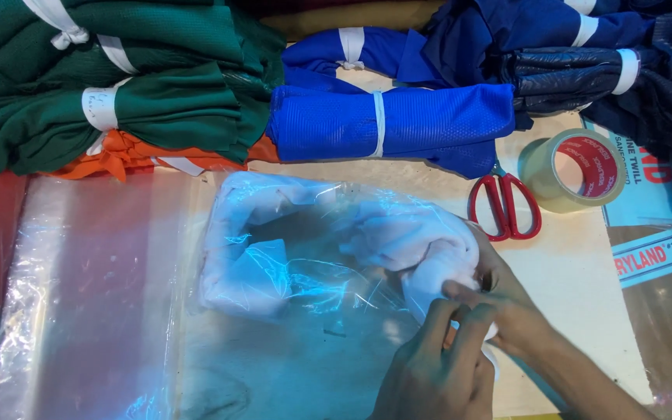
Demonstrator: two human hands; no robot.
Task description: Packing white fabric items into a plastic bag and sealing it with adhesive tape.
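A white folded cloth (274, 233) lies inside a clear plastic bag (305, 303) on the table. My left hand (437, 365) pinches the bag's open edge at the lower right, fingers closed on the film. My right hand (507, 299) grips the white cloth and the bag's mouth right beside it, the fingers of both hands touching. The bag is creased and shiny over the cloth.
A stack of flat clear bags (87, 295) lies at left. Bundled cloths line the back: green (165, 101), orange (134, 155), blue (398, 120), dark navy (585, 70). Red-handled scissors (505, 206) and a roll of clear tape (577, 171) sit at right on the pale table (577, 264).
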